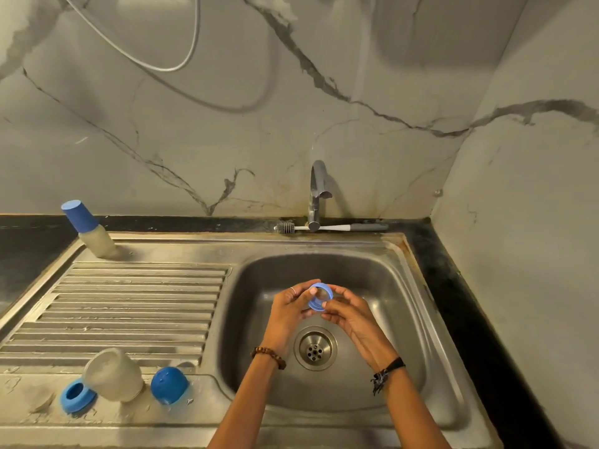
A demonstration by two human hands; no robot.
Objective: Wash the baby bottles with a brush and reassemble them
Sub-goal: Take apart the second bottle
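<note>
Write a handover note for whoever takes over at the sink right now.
Left hand and right hand both pinch the blue collar ring over the sink basin.
Brush lies behind the tap, untouched.
Capped bottle stands at the drainboard's far left.
Near edge: open bottle, second blue ring, blue dome cap.
Tap is off.
Nothing is reassembled; brushing and reassembly remain.

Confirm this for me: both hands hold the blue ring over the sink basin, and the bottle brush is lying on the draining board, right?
Not quite. In the head view both hands, left and right, do hold the blue ring over the sink basin, but the bottle brush lies on the ledge behind the tap, not on the draining board.
</note>
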